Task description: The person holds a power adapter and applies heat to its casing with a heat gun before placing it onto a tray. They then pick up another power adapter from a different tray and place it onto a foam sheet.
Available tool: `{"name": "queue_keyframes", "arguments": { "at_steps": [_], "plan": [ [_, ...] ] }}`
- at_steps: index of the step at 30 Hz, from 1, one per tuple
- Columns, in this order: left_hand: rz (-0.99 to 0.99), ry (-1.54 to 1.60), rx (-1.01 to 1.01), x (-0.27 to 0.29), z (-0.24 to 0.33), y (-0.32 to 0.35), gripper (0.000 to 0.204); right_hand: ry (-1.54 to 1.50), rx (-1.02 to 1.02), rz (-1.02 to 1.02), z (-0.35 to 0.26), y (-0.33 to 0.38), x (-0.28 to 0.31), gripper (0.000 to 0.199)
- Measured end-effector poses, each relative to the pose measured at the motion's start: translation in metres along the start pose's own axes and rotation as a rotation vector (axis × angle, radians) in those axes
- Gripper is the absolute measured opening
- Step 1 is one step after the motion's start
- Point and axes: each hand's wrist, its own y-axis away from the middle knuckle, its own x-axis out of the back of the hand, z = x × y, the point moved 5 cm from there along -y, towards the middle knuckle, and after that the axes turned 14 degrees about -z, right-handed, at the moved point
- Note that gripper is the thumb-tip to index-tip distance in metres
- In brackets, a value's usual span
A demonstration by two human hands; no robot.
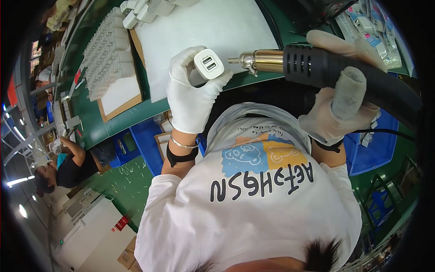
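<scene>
My left hand, in a white glove, grips a white USB charger between thumb and fingers. The charger's end with two ports faces up. In my right hand, gloved and with a pale cover on one finger, is a hot-air gun. Its body is black and slotted, with a brass-coloured barrel and a thin metal nozzle. That nozzle points left at the charger, a small gap short of it. Both hands are over the near edge of the green table, by a white sheet.
Left on the table, a board carries rows of white chargers. More white pieces lie at the back. Bagged packages are at the far right. Blue bins stand below the table. Another person is off left.
</scene>
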Motion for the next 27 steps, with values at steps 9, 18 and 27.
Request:
{"name": "queue_keyframes", "arguments": {
  "at_steps": [9, 18, 27],
  "plan": [
    [-0.011, 0.080, 0.009, 0.002, 0.008, 0.000, 0.058, -0.093, -0.048, 0.187, 0.006, -0.006, 0.014, 0.043],
    [-0.072, 0.194, 0.049, -0.006, 0.019, -0.002, 0.056, -0.090, -0.151, 0.216, 0.017, 0.012, 0.040, 0.045],
    [-0.137, 0.075, 0.032, -0.013, 0.023, -0.005, 0.059, -0.020, -0.158, 0.263, 0.019, 0.019, 0.036, 0.052]
  ]
}}
